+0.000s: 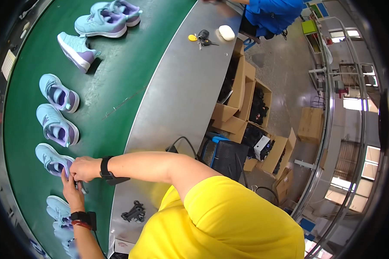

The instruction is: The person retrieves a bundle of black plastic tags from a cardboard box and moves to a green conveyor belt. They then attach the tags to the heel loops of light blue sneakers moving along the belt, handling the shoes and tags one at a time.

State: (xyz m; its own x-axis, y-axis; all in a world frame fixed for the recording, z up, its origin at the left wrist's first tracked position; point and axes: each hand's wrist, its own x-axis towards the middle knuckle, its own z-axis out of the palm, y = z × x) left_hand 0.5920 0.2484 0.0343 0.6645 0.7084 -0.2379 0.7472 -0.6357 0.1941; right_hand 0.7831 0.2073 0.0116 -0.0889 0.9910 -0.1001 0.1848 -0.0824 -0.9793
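Both my hands meet at the heel of a light blue sneaker [46,154] with a lilac lining, which lies on the green conveyor belt [112,95]. My right hand [85,168] reaches across from the right, its fingers closed at the heel collar. Just below it, my left hand [72,190] comes up from the lower edge and pinches the same heel with fingertips. Between the palms a small dark grey piece [81,187] shows, mostly hidden; which hand bears it I cannot tell. Each wrist wears a black strapped device.
More matching sneakers [58,125] lie along the belt, above and below. On the metal ledge [168,90] are black plastic pieces [134,212], keys [202,39] and a white rounded object [226,33]. Open cartons [259,103] stand right. A person in blue [274,17] works beyond.
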